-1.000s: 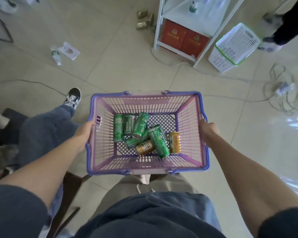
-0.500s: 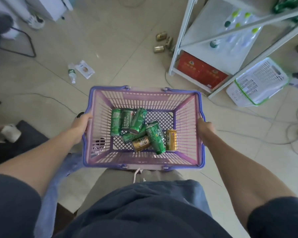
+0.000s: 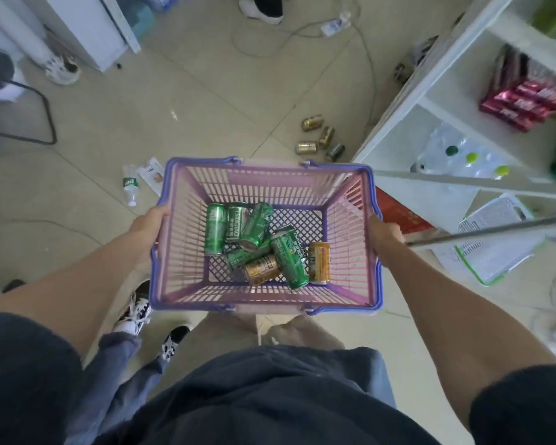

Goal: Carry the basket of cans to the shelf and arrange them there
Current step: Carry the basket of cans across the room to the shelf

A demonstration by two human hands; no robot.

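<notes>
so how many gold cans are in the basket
2 gold metal cans, both lying on the floor of the pink-and-purple plastic basket: one near the middle, one at the right. Green cans overlap there, so another could be hidden.

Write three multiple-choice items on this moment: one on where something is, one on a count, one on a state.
1. Where do the loose cans on the floor lie?
A. Beyond the basket, near the shelf's foot
B. Inside the shelf
C. Under the chair

2. How many gold cans are in the basket?
A. None
B. Two
C. Five

3. How is the basket held?
A. By one raised handle
B. Resting on the floor
C. By both hands at its sides

Answers: 1 A, they lie on tile beside the white shelf. 2 B, two gold cans among green ones. 3 C, the left hand and right hand grip opposite rims.
</notes>
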